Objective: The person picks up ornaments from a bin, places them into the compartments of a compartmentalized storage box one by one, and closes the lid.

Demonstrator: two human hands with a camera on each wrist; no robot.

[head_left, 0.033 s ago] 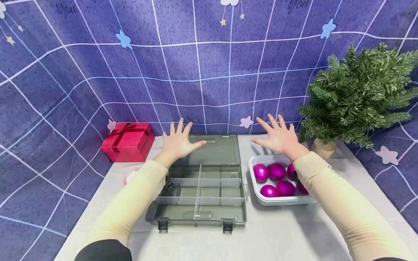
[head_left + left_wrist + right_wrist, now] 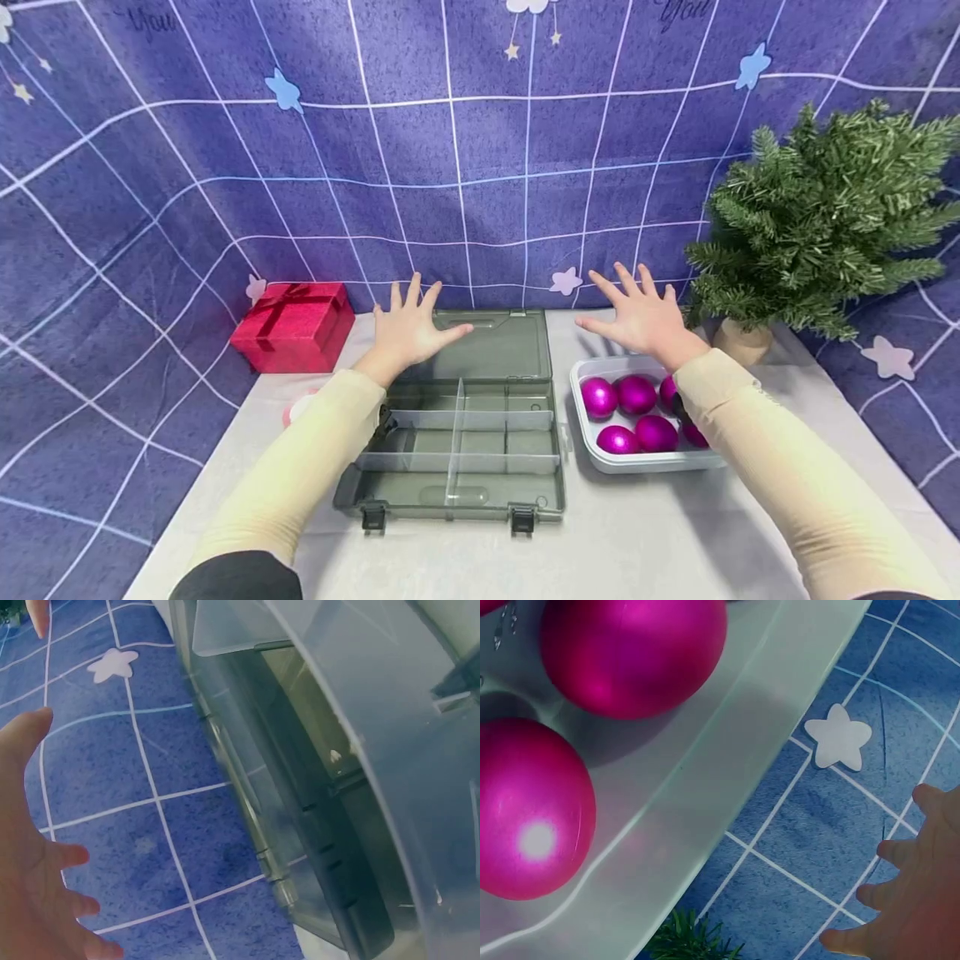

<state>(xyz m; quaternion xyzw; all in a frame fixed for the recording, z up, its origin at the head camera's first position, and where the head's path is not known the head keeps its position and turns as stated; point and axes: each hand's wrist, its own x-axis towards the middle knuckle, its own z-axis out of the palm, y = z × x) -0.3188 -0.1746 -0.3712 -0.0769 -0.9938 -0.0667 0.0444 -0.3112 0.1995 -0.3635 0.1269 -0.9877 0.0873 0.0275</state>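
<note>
Left hand [image 2: 408, 329]: grip released, fingers spread, near the folded-back lid [image 2: 502, 354] of the divided organizer case [image 2: 450, 511]. Right hand [image 2: 641, 317]: grip also released, fingers splayed just beyond the light grey tub [image 2: 652, 463], touching nothing that shows. Magenta baubles [image 2: 637, 393]: those in view sit in the tub, right of the case on the desk [image 2: 637, 542]; right sleeve [image 2: 757, 450] hides part. Dividers [image 2: 510, 461] fitted; no bauble seen in the case. Progress, judged: setup looks done, bauble handling apparently not begun, all of it left.

Magenta balls [image 2: 637, 394] in tub [image 2: 652, 462] beside case [image 2: 480, 437]
</note>
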